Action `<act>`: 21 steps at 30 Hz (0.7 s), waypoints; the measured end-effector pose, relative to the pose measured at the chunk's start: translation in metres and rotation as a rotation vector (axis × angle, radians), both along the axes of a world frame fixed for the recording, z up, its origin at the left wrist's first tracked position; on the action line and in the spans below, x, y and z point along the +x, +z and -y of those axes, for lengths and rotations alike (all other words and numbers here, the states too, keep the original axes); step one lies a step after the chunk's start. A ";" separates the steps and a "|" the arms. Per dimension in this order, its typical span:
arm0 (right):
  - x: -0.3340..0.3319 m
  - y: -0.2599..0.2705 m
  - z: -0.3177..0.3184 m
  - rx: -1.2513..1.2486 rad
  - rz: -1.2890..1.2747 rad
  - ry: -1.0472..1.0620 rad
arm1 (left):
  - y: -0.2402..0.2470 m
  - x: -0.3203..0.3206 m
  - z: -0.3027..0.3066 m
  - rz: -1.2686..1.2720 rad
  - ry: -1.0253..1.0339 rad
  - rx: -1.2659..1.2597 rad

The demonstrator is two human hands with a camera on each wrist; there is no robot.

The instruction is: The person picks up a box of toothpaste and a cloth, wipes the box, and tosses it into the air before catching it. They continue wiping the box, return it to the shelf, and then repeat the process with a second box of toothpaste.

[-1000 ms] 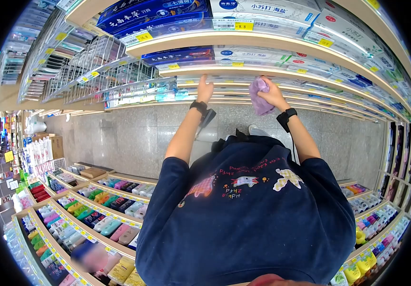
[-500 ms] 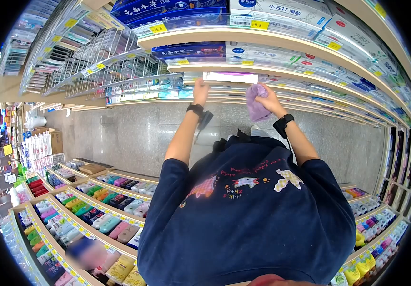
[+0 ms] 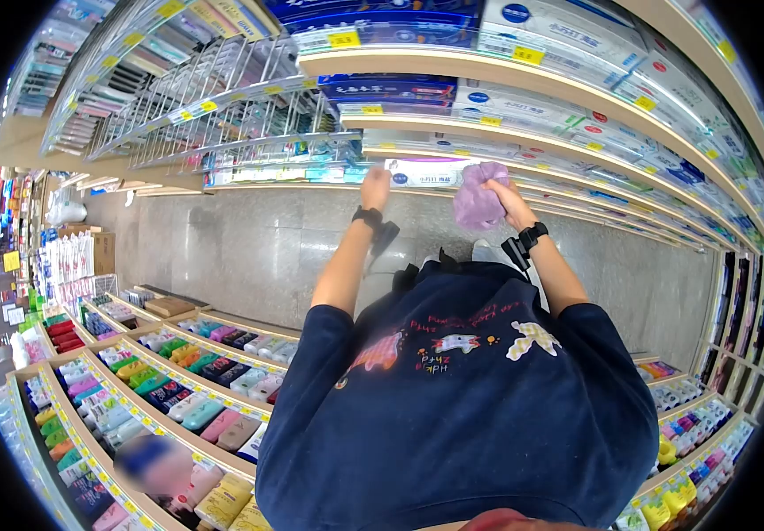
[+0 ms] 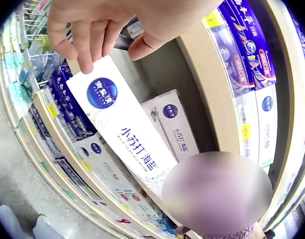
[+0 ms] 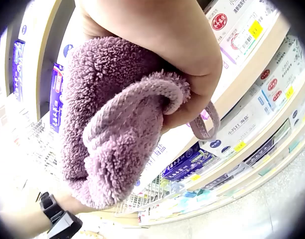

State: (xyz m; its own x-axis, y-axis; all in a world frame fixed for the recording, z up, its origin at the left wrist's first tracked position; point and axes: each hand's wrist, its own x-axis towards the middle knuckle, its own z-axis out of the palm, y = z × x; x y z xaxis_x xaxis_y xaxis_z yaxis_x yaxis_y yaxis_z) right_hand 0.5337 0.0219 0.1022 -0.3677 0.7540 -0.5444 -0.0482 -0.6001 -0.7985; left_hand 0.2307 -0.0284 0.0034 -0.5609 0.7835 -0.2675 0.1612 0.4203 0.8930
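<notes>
My left hand (image 3: 375,186) pinches the end of a long white toothpaste box (image 3: 426,171) with blue print, held out in front of a shelf edge (image 3: 524,142). In the left wrist view the left hand (image 4: 111,52) holds the box (image 4: 127,129) by its top end between fingers and thumb, with a similar box (image 4: 175,124) lying on the shelf behind it. My right hand (image 3: 510,199) grips a bunched fuzzy purple cloth (image 3: 475,202) just right of the box. The right wrist view shows the cloth (image 5: 112,134) hanging from that right hand (image 5: 167,55).
Curved shelves of blue and white toothpaste boxes (image 3: 400,88) with yellow price tags fill the wall ahead. Wire racks (image 3: 223,115) stand to the left. Low shelves of tubes and bottles (image 3: 178,398) run behind me, across a grey tiled aisle (image 3: 249,248).
My left hand has drawn the white box out from the shelf, where before it only reached in. The right hand with the cloth has shifted slightly down and right.
</notes>
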 end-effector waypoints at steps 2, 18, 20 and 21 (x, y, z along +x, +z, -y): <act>-0.016 -0.004 0.006 -0.017 0.003 0.033 | -0.008 -0.011 0.024 0.000 0.008 -0.033; -0.320 -0.071 0.079 -0.056 0.003 0.778 | -0.012 -0.140 0.302 0.182 0.794 -0.166; -0.375 -0.057 0.099 -0.028 -0.023 0.877 | -0.008 -0.162 0.331 0.103 0.964 -0.091; -0.402 -0.048 0.108 0.000 -0.045 0.917 | -0.003 -0.173 0.343 0.096 1.007 -0.085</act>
State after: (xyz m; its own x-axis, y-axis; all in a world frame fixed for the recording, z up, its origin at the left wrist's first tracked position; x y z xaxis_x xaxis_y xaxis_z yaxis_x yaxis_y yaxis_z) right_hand 0.1316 -0.0864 0.0542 -0.8427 0.1562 -0.5152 0.4160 -0.4185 -0.8073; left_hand 0.0581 -0.3715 0.0002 -0.9230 -0.0655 -0.3792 -0.3741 0.3834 0.8444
